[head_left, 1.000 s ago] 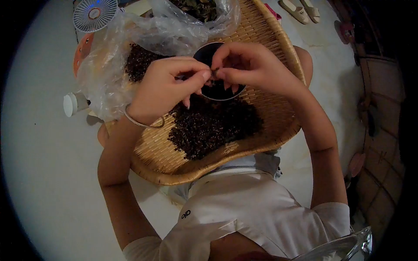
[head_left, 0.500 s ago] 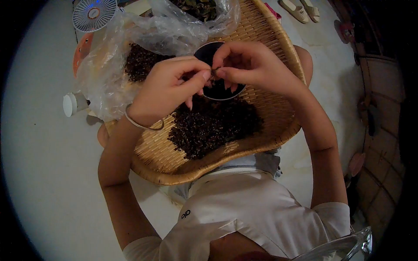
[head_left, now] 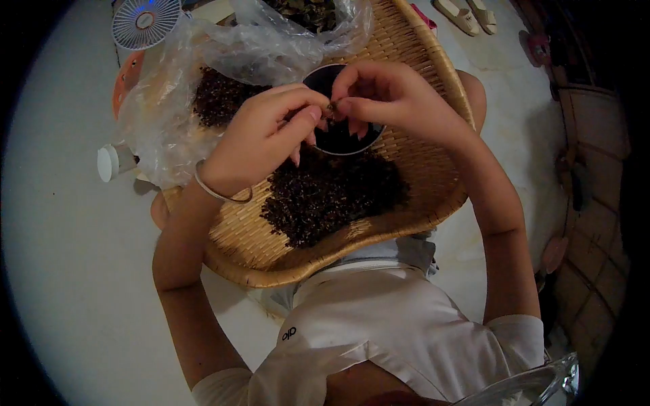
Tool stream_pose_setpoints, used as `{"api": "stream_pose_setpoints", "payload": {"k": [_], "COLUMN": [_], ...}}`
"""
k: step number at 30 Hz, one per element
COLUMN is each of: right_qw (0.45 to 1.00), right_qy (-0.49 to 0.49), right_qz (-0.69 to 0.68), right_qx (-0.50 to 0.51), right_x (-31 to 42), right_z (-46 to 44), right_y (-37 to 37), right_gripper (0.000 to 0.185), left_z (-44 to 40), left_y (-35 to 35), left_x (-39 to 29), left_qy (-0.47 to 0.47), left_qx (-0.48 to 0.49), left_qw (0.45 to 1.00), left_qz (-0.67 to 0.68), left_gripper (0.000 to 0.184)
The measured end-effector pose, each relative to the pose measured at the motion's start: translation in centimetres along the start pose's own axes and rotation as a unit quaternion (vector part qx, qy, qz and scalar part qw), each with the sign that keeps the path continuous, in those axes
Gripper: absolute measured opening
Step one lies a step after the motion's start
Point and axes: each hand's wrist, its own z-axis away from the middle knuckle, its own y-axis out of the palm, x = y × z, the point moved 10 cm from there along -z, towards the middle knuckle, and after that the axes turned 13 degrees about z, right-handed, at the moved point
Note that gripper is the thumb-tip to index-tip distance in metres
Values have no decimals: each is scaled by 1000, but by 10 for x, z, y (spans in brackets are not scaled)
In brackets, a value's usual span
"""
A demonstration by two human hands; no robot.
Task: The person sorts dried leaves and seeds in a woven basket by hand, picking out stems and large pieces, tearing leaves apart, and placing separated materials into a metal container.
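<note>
My left hand [head_left: 274, 128] and my right hand [head_left: 386, 98] meet at their fingertips over a round, light-rimmed bowl [head_left: 347, 141] with a dark inside. Both pinch a small brownish dried plant bit [head_left: 331, 111]; its exact kind is too small to tell. Below the bowl, a heap of dark, crumbly dried plant material [head_left: 332, 199] lies on a woven bamboo tray [head_left: 250, 237]. The bowl also sits on this tray, partly hidden by the fingers. A thin bangle [head_left: 220, 196] circles my left wrist.
A clear plastic bag [head_left: 162, 128] lies at the left beside another dark heap [head_left: 223, 95]. Dried leaves [head_left: 308, 12] are at the top. A small fan [head_left: 145, 24], a white-lidded jar [head_left: 115, 162] and an orange object [head_left: 127, 81] stand left; slippers [head_left: 460, 17] lie top right.
My fingers have shifted slightly around the small bit, and more of it shows between the fingertips. The bowl, tray and heaps look the same.
</note>
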Motion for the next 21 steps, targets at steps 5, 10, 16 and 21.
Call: {"api": "stream_pose_setpoints", "payload": {"k": [5, 10, 16, 21], "right_qw": [1000, 1000, 1000, 999], "right_qy": [2, 10, 11, -13], "right_qz": [1, 4, 16, 44], "right_qx": [-2, 2, -5, -28], "right_x": [1, 1, -1, 1], "right_z": [0, 0, 0, -1], "right_y": [1, 1, 1, 0], "right_gripper": [13, 13, 13, 13], "left_z": [0, 0, 0, -1], "left_y": [-1, -1, -1, -4], "left_x": [5, 8, 10, 13], "left_qy": [-41, -57, -67, -71], "left_qx": [-1, 1, -3, -24], "left_qw": [999, 998, 998, 997], "left_qz": [-2, 10, 5, 3], "left_gripper": [17, 16, 15, 16]}}
